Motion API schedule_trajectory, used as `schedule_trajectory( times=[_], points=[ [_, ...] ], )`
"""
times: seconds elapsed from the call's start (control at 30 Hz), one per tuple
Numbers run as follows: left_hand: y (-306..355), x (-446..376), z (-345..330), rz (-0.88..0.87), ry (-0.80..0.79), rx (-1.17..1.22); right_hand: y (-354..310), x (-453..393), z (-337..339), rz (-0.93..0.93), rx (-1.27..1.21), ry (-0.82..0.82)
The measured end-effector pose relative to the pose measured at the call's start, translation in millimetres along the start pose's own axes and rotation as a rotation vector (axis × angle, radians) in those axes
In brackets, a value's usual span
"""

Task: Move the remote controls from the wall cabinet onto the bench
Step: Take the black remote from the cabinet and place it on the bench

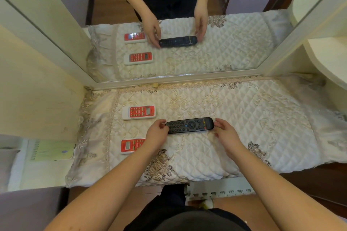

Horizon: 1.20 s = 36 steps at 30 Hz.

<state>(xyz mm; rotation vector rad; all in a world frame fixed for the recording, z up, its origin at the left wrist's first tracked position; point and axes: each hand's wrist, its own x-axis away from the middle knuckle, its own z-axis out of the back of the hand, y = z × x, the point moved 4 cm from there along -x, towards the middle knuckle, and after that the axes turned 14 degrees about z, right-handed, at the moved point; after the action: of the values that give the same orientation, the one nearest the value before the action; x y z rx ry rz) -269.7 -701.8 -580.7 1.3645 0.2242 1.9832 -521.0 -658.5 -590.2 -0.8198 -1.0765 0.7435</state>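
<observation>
Black remote (189,125): long, slim, rounded ends, matte plastic with rows of small dark keys, a round pad at centre and a few coloured keys toward its right end. Lies flat and crosswise on the bench cover (234,118), keys up, between the two hands.

Left hand (156,135): fingertips and thumb curled around the remote's left end, touching it. Right hand (225,133): thumb and fingers bent against the right end, touching it. Both sets of fingers pinch the ends; whether the remote is lifted clear of the cloth cannot be told.

Far red remote (139,112): short, rectangular, white shell with red face and small grey screen. Lies flat just beyond and left of the left fingertips, apart from them.

Near red remote (131,146): same make, screen at its left end. Right part hidden under the left wrist.

Bench cover: cream quilted fabric in a diamond pattern, lace border, embroidered brown flowers; front edge droops over the bench.

Mirror (234,47): beyond the fingers, cream frame, reflects cover, remotes and hands; top cut off.

Green sheet (54,151): low left of the bench, print too small to read.
</observation>
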Motion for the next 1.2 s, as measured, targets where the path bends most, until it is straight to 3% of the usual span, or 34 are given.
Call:
schedule_trajectory(
  times=[0.37, 0.5, 0.6, 0.7, 0.87, 1.03, 1.2],
  points=[
    [2, 11, 6, -0.015, 0.0, 0.049, -12, 12, 8, 0.021, -0.045, -0.013],
    [0, 18, 14, -0.147, 0.035, -0.082, -13, 14, 15, 0.006, 0.048, -0.133],
    [1, 26, 19, -0.34, 0.073, -0.247, -15, 19, 22, 0.003, 0.152, -0.247],
    [1, 33, 18, -0.515, 0.122, -0.527, -24, 29, 24, 0.073, 0.308, -0.315],
    [-8, 50, 18, -0.771, 0.385, -1.072, -31, 55, 12, 0.301, 0.743, -0.406],
    [-21, 62, 16, -0.856, 0.41, -1.136, -20, 77, -2, 0.484, 1.156, -0.385],
    [-31, 73, 14, -0.899, 0.441, -1.041, -18, 94, -9, 0.557, 1.286, -0.321]
  ],
)
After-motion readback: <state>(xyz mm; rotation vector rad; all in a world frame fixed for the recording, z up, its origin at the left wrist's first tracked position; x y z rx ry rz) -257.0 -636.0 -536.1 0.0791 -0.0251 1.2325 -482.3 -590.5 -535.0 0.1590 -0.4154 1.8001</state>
